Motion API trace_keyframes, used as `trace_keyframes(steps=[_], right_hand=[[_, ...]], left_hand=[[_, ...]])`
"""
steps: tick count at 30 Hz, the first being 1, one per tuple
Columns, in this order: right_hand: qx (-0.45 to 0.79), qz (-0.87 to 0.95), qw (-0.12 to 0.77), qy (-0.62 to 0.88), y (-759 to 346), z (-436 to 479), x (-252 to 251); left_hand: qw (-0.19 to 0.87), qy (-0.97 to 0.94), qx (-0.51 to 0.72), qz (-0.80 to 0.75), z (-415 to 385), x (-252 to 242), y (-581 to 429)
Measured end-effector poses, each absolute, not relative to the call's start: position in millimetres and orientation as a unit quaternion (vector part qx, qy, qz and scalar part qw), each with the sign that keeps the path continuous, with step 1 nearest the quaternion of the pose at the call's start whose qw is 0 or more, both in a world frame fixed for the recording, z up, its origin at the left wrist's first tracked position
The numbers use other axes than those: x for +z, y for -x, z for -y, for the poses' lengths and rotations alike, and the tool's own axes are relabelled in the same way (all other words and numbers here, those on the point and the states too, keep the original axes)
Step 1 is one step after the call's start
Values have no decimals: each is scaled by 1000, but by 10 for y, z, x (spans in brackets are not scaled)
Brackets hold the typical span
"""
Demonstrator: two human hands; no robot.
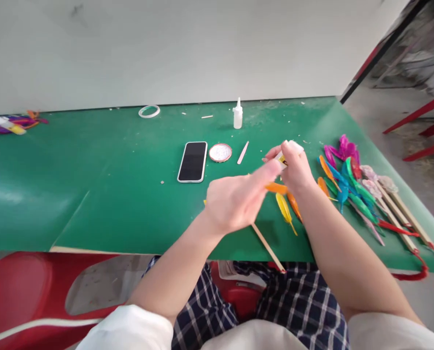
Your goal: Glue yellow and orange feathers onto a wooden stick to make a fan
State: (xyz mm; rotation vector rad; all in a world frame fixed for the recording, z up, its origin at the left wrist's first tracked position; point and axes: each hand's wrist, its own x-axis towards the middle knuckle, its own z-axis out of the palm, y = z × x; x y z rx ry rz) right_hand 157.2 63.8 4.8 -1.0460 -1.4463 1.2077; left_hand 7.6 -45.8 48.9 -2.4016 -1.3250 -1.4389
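My right hand is closed around a small white tube or bottle with a yellow label, held above the green table. My left hand hovers just left of it, fingers stretched toward the right hand and smeared by motion. A thin wooden stick runs from under the left hand to the table's near edge; whether that hand grips it is hidden. Orange and yellow feathers lie under the hands.
A pile of coloured feathers and several wooden sticks with tassels lie at the right. A black phone, a round lid, a small stick, a white glue bottle and a white ring sit farther back. More feathers lie far left.
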Motion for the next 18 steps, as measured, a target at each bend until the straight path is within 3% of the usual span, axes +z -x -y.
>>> trace_keyframes(steps=[3,8,18], right_hand=[[488,558,508,439,-1624,-715,7],[463,508,566,455,-1679,-753,18],[471,466,606,440,-1680,-773,13]], left_hand=[[44,780,-485,392,237,287,-57],[-16,844,-419,335,137,136,-69],[-66,854,-412,310,174,24,-161]])
